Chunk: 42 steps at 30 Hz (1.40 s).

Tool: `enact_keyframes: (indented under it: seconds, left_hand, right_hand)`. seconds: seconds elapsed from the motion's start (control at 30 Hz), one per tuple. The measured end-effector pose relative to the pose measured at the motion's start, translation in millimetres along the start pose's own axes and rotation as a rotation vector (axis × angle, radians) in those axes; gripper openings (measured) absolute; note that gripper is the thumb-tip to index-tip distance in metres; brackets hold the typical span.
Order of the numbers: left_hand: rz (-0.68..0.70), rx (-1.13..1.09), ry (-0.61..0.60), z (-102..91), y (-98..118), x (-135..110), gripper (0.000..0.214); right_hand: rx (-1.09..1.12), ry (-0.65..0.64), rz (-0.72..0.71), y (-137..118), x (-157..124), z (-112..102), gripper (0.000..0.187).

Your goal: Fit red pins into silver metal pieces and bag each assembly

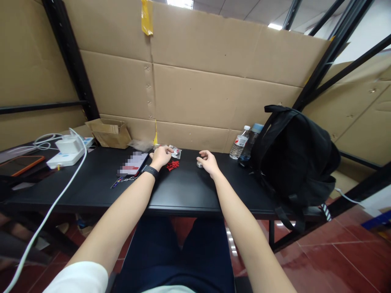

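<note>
My left hand [161, 157], with a dark watch [150, 171] on its wrist, is curled over the far middle of the black table. Its fingertips are close together beside a small clear plastic bag [175, 152]; what they hold, if anything, is too small to make out. Just below the fingers lies a small pile of red pieces [173, 165]. My right hand [209, 163] is bent to the right of the pile, thumb and forefinger a little apart. Under its thumb sits a small silvery round thing [199, 165], partly covered by the hand.
A phone [133, 164] and a keychain [124, 180] lie left of my left wrist. Farther left are an open cardboard box [110, 134] and a power strip [69, 156] with a white cable. Two bottles [239, 144] and a black backpack [293, 158] stand right. Cardboard walls the back.
</note>
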<state>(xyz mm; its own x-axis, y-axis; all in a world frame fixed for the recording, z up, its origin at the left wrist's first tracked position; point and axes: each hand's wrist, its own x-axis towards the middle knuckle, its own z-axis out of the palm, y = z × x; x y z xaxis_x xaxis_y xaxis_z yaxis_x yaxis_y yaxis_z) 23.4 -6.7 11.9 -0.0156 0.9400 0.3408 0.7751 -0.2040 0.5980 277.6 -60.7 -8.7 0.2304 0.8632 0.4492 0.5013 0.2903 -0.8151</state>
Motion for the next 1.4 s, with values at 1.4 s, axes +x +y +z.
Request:
enact_keyframes:
  seconds: [1.4]
  left_hand:
    - [0.349,0.218,-0.254,-2.2,-9,10,0.029]
  right_hand:
    - [-0.428,-0.139,-0.011,5,2,-18,0.034]
